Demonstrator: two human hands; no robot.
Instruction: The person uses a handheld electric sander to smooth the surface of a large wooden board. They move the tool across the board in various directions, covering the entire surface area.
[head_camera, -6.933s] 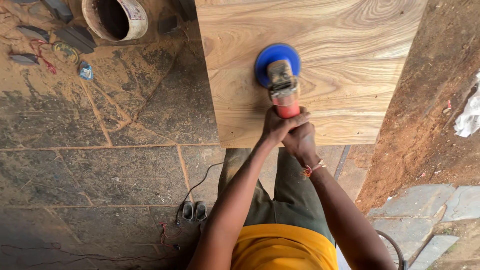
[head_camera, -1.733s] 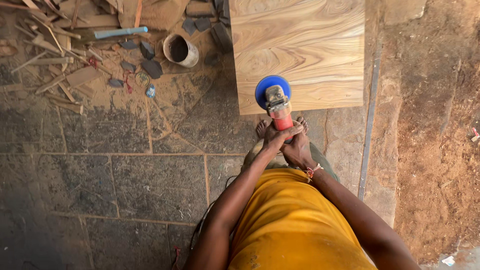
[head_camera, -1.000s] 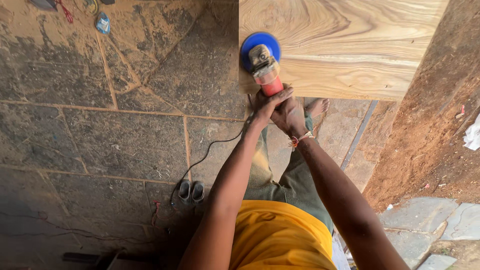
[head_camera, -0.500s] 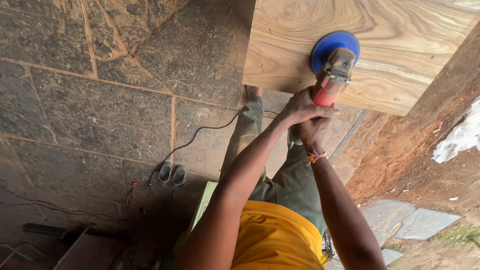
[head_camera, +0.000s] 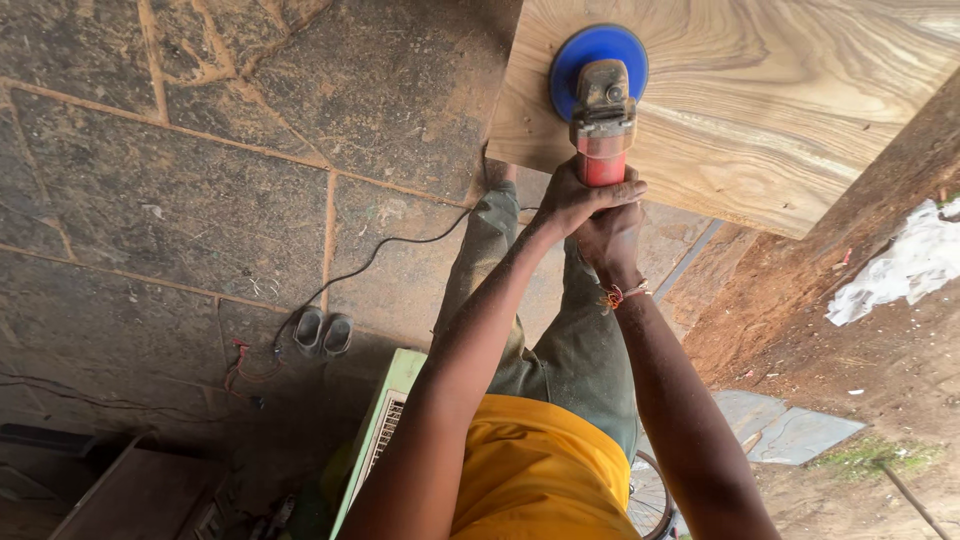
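Both hands, left hand (head_camera: 575, 195) over right hand (head_camera: 612, 240), close tight around the red body of an angle grinder (head_camera: 603, 120). Its round blue sanding disc (head_camera: 598, 60) lies flat on the pale, swirling-grained wooden board (head_camera: 780, 110), near the board's left edge.

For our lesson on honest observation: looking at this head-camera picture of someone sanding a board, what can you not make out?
- Head view: the pale grained wooden board is cut off by the top and right edges.
- The red grip of the blue-disc power sander is covered by the left hand and right hand.
- The black cable vanishes behind the green trouser leg.
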